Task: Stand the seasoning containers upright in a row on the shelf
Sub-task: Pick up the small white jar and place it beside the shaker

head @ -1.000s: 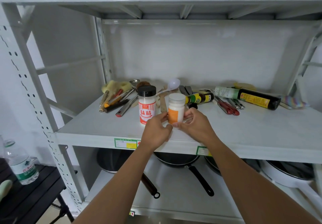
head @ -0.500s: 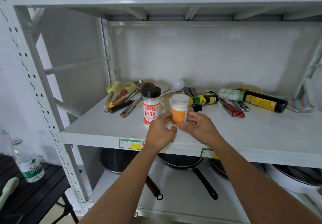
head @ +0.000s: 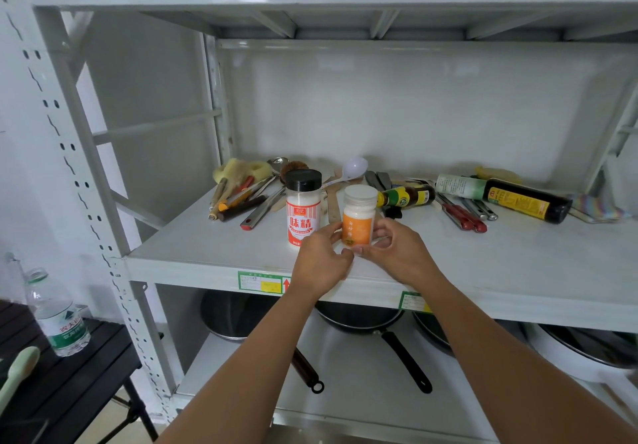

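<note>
A small white jar with an orange label (head: 358, 217) stands upright near the front of the white shelf (head: 214, 254). My left hand (head: 322, 260) and my right hand (head: 397, 254) both hold it low on its sides with curled fingers. Just left of it stands a taller shaker with a black cap and red label (head: 303, 210), upright and apart from my hands. A small dark bottle with a yellow-green label (head: 405, 197) lies on its side behind the jar. A large dark sauce bottle (head: 504, 197) lies on its side at the back right.
Loose utensils (head: 248, 195), a white ladle (head: 352, 169) and red-handled tools (head: 462, 216) lie across the back of the shelf. Pans (head: 366, 319) sit on the shelf below. A water bottle (head: 57, 312) stands on a dark table at the lower left.
The view has shifted slightly. Both hands stay on the orange-label jar, which keeps its place beside the black-capped shaker.
</note>
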{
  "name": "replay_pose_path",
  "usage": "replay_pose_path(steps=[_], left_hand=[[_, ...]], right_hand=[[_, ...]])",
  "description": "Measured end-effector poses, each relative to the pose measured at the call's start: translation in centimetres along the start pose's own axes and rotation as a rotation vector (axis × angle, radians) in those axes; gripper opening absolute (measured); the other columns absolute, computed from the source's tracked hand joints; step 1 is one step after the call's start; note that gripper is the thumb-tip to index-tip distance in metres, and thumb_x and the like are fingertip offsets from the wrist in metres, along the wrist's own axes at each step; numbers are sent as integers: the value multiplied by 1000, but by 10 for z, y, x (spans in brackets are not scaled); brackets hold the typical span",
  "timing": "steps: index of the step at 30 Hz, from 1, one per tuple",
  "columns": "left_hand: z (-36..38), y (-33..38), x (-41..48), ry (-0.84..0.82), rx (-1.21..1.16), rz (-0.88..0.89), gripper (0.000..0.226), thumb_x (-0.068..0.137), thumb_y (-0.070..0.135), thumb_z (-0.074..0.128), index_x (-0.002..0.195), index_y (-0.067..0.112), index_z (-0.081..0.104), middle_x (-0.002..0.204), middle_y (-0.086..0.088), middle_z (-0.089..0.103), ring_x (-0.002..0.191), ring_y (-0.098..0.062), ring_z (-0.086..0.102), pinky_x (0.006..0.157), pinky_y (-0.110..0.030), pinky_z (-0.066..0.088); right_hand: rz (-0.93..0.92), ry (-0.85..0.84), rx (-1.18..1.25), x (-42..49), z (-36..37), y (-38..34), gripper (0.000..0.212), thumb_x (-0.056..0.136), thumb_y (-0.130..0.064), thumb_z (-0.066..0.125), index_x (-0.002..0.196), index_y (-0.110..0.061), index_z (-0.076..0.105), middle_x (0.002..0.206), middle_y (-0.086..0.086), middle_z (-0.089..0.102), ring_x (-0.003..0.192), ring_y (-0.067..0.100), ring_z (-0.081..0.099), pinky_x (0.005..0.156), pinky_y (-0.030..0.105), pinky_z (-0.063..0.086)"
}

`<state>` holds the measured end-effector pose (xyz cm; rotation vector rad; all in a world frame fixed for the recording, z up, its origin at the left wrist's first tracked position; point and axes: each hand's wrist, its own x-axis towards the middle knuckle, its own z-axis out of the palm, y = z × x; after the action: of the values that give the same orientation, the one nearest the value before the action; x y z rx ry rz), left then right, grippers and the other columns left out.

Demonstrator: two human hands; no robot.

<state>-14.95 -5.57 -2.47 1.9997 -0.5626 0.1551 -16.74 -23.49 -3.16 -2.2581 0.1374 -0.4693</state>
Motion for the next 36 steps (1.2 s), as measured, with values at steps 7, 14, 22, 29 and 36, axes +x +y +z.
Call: replay_pose_path(steps=[7, 14, 22, 29, 36], left_hand=[[5, -2, -1, 37, 86, -28, 61, 93, 13, 67, 151, 14, 49, 144, -5, 61, 127, -19, 61, 100, -20, 41], [8, 1, -7, 105, 106, -51, 49, 97, 11, 63, 145, 15, 56, 135, -6, 68, 120, -21, 64, 89, -15, 35], [13, 5, -13, 170, 121, -86, 53, 97, 10, 62, 149, 17, 52, 137, -4, 66, 121, -20, 64, 90, -16, 34], [13, 11, -12, 153, 143, -122, 44, 98, 13, 63, 143, 13, 58, 135, -7, 67, 123, -25, 63, 90, -19, 38], [13, 15, -13, 159, 146, -129, 43, 99, 15, 63, 142, 13, 59, 136, -6, 66, 123, -25, 63, 100, -30, 48]], right_hand=[[-52, -72, -24, 0, 2, -3, 63, 88, -44, 79, 146, -28, 60, 137, -6, 70, 125, 9, 65, 112, 35, 47], [-78, -144, -138, -2, 3, -7, 64, 95, -49, 70, 153, -32, 49, 145, -7, 64, 128, 15, 63, 112, 44, 48], [-62, -130, -149, -2, 5, -7, 72, 89, -51, 76, 152, -31, 46, 146, -7, 64, 126, 16, 64, 110, 45, 50], [-33, -145, -168, 1, 5, -8, 78, 88, -52, 76, 155, -28, 42, 150, -6, 60, 132, 18, 62, 112, 45, 48], [-8, -124, -181, 3, 7, -7, 73, 88, -53, 76, 151, -31, 48, 143, -9, 66, 119, 19, 66, 106, 46, 51]])
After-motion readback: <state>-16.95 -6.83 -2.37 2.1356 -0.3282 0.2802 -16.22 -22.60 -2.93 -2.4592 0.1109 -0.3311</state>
